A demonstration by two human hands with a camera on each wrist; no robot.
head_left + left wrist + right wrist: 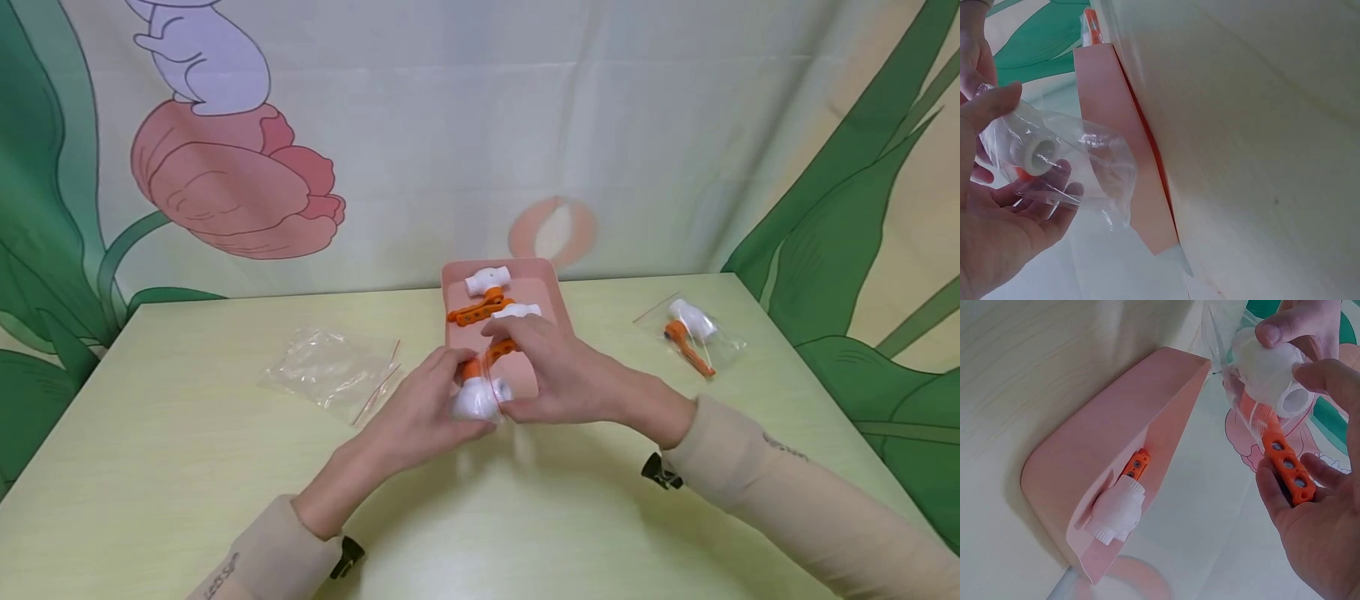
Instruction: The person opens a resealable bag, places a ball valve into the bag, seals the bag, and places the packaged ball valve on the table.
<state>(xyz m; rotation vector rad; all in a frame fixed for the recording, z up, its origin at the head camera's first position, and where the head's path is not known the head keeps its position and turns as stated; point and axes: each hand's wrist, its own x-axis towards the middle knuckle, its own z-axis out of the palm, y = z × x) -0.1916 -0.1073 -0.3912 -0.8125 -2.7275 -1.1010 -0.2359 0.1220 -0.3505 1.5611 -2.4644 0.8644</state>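
Observation:
A white plastic ball valve [474, 402] with an orange lever handle [1288, 464] is partly inside a clear zip bag [1107, 165], held over the near end of a pink tray [453, 275]. My left hand [423, 412] grips the valve body through the bag, thumb on one side and fingers beneath. My right hand [558, 371] holds the valve from the other side, its thumb on the body and its fingers around the lever. In the tray lies another white valve [487, 280] with an orange handle. A further white valve body [517, 310] shows partly behind my right hand.
On the left of the table [187, 467] lies a flattened clear zip bag [330, 371] with a red seal line. To the right sits another bagged valve [692, 320] with an orange handle. A printed curtain [420, 150] hangs behind the tray.

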